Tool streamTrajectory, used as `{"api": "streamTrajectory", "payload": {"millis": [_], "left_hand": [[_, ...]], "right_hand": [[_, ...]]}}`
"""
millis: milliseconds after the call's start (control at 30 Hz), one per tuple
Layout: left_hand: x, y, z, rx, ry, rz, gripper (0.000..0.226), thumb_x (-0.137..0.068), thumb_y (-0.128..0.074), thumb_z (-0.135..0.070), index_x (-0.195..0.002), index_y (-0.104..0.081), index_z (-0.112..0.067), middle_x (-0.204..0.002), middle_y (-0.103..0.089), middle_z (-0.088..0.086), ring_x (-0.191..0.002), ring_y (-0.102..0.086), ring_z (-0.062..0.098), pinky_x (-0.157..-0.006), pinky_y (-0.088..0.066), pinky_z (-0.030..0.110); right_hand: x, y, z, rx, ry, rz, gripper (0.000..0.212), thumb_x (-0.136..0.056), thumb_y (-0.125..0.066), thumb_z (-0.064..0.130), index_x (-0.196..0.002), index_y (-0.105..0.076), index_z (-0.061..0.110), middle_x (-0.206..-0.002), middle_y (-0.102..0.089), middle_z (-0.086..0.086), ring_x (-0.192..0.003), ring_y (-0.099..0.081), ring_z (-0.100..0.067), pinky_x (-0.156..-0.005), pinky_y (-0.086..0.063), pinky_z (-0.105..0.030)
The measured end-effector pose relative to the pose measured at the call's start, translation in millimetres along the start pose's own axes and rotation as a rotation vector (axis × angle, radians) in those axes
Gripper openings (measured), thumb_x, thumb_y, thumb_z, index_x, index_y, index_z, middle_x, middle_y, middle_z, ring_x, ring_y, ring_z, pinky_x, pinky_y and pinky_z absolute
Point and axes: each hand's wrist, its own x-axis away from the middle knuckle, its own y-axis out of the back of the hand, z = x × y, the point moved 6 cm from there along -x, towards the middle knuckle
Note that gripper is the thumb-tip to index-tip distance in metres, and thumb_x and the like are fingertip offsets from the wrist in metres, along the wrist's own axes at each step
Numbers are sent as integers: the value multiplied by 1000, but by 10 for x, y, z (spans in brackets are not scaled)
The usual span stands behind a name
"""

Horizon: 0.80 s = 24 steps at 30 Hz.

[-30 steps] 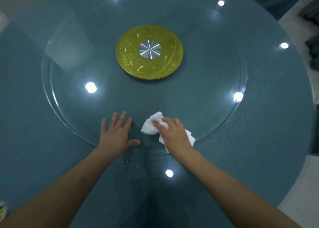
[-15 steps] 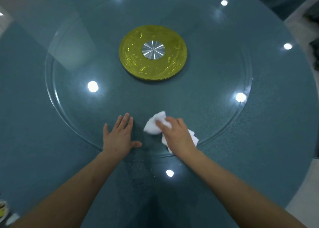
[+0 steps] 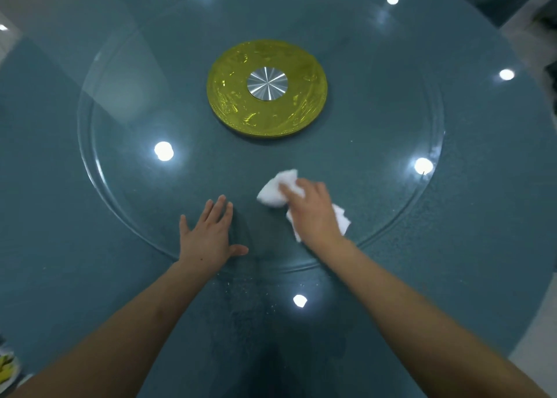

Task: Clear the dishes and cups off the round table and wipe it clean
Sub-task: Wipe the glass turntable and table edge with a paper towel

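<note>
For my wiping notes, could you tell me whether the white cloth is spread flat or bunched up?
Bunched: the white cloth bulges in crumpled lumps either side of the right hand.

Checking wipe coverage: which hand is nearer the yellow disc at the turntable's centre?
Right. The right hand, pressing the white cloth, sits just below and slightly right of the yellow disc. The left hand lies flat on the glass, lower and to the disc's left.

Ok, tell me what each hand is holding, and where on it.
Right hand holds the white cloth across its middle, both ends showing. Left hand holds nothing, flat on the glass turntable.
</note>
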Motion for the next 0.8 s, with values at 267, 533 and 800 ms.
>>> {"api": "streamTrajectory", "payload": {"millis": [267,533,800], "left_hand": [[-64,78,12,-9,-34,-31,95,-92,-49,-72,-164,-7,-27,-171,9,-8,-158,4,15,-123,-9,63],[-52,19,-159,26,-26,-23,96,-93,-53,-68,-163,-4,-25,-171,12,-7,-158,8,17,-123,-6,65],[-47,-16,-44,20,-26,-53,95,-92,-47,-72,-163,-3,-28,-170,14,-8,-158,10,15,-121,-5,67]], "right_hand": [[-139,324,-790,59,49,-113,40,-96,-51,24,-132,-67,21,-126,-59,-21,-106,-53,-42,-91,-48,-46],[-1616,-29,-403,98,-235,-163,41,-92,-52,10,-128,-67,22,-134,-57,-15,-112,-47,-40,-94,-43,-44],[-341,37,-231,-35,438,92,32,-97,-56,15,-125,-71,22,-130,-63,-11,-97,-52,-35,-86,-44,-41]]}}
